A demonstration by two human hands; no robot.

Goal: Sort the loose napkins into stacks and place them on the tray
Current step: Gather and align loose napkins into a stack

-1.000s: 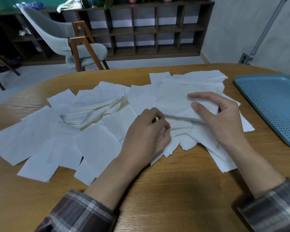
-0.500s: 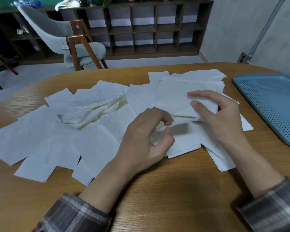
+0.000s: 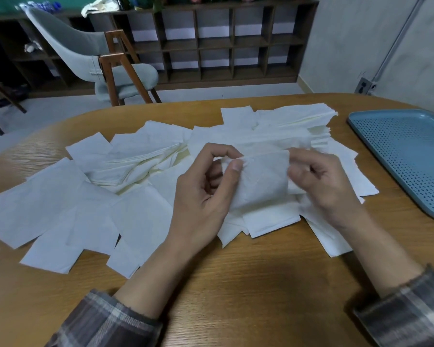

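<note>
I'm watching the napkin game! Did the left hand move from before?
Yes. The left hand rose off the loose napkins on the table, and with the right hand now pinches one napkin above them.

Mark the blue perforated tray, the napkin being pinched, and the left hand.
blue perforated plastic tray (image 3: 411,156): head view, bare floor.
white paper napkin (image 3: 263,179): head view, lifted sheet's middle.
left hand (image 3: 206,196): head view, middle of hand.

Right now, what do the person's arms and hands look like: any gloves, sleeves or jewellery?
The left hand and right hand are bare, with no gloves or watch showing. The left sleeve and right sleeve are grey plaid with paler crossing stripes, ending partway up the forearms in slightly frayed cuffs.
</note>
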